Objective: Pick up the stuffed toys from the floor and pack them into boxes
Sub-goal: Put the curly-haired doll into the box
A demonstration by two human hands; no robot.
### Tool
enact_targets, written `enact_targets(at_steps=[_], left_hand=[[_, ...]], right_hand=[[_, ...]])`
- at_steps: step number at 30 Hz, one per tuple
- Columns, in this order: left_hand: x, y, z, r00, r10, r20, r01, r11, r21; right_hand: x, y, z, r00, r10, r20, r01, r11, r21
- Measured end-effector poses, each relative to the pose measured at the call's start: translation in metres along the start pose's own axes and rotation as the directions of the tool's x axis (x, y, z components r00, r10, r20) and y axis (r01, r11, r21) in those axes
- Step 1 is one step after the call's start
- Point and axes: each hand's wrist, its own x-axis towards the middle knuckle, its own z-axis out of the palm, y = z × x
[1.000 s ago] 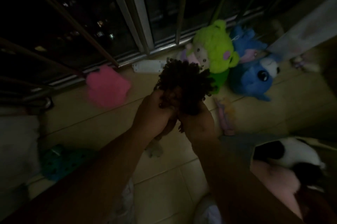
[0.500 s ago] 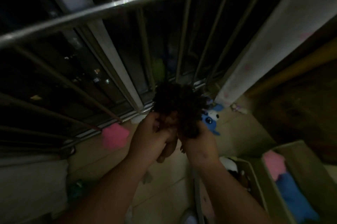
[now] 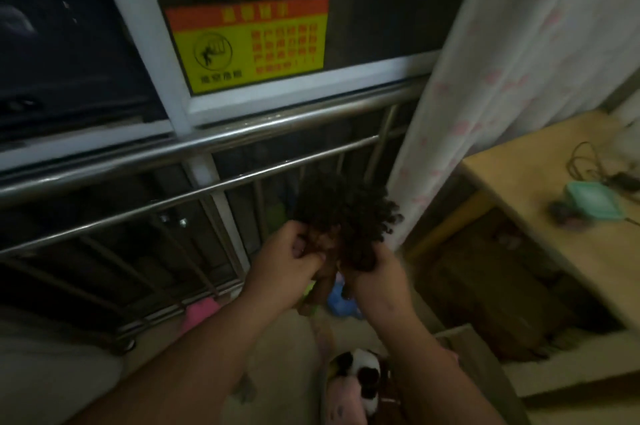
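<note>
Both hands hold a doll with dark curly hair (image 3: 343, 213) up in front of the metal railing. My left hand (image 3: 289, 265) pinches the doll near its head. My right hand (image 3: 375, 272) grips the lower curls from the right. The doll's brown leg (image 3: 320, 289) hangs below between my hands. On the floor lie a pink stuffed toy (image 3: 199, 315) by the railing foot and a blue stuffed toy (image 3: 341, 303), partly hidden behind my wrists. A black-and-white plush (image 3: 360, 374) and a pink one (image 3: 341, 404) sit in a cardboard box (image 3: 474, 352) at the bottom.
A steel railing (image 3: 207, 140) runs across in front of the window with a yellow warning sticker (image 3: 249, 43). A white curtain (image 3: 502, 78) hangs at the right. A wooden table (image 3: 540, 203) with a green item and cables stands at the far right.
The view has tilted upward: the floor toys have dropped low in the frame and the window sticker and table have come into sight. Both hands keep hold of the doll.
</note>
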Motion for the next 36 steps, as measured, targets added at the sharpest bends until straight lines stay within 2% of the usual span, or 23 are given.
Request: enact_targets(at_steps=[8, 14, 21, 26, 30, 36], left_hand=[[-0.072, 0.084, -0.041, 0.989, 0.114, -0.094, -0.118, 0.992, -0.034], [-0.109, 0.108, -0.065, 0.977, 0.197, -0.083, -0.203, 0.976, -0.074], [-0.153, 0.095, -0.077, 0.973, 0.210, -0.098, -0.223, 0.963, -0.150], [-0.204, 0.081, -0.065, 0.980, 0.199, -0.029, -0.201, 0.966, -0.161], [-0.246, 0.088, -0.044, 0.970, 0.240, 0.038, -0.234, 0.965, -0.122], [-0.291, 0.111, -0.011, 0.945, 0.315, 0.084, -0.308, 0.947, -0.088]], right_hand=[[-0.072, -0.097, -0.060, 0.984, -0.177, 0.022, 0.177, 0.984, -0.036], [-0.109, -0.130, -0.083, 0.966, -0.258, 0.002, 0.258, 0.966, -0.034], [-0.158, -0.129, -0.083, 0.964, -0.266, -0.004, 0.266, 0.964, -0.023], [-0.215, -0.100, -0.090, 0.973, -0.222, -0.058, 0.222, 0.975, -0.004], [-0.255, -0.076, -0.117, 0.978, -0.177, -0.108, 0.178, 0.984, 0.005], [-0.296, -0.064, -0.169, 0.964, -0.204, -0.169, 0.204, 0.979, -0.015]])
